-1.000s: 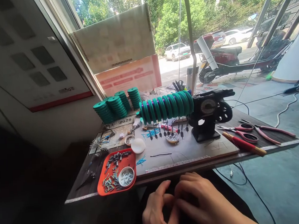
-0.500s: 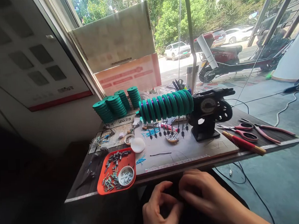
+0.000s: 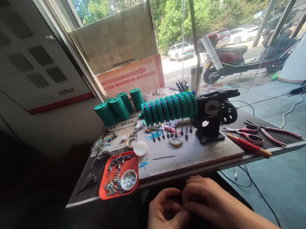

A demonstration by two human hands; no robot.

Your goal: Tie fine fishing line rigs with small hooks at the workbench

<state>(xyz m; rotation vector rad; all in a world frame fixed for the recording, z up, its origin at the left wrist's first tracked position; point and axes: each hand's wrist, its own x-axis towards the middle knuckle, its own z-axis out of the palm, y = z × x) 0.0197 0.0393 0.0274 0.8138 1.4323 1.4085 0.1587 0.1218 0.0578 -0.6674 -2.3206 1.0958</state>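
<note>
While the orange tray (image 3: 132, 163) is sitting off to the left, the left hand (image 3: 164, 214) is curling, fingers bent toward the thumb, with the thin dark strip (image 3: 164, 157) lying ahead on the pale board (image 3: 188, 156), long axis left to right, nearer this hand than the other. Farther ahead, the row of green spools (image 3: 169, 108) is stretching sideways to the black machine (image 3: 208, 125), and the right hand (image 3: 210, 197) is bending close beside the left; whether they are pinching anything small cannot be told.

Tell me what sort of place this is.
Probably a small workshop: a black geared machine, an orange tray of small metal parts and pink-handled pliers suggest hand assembly.
</note>
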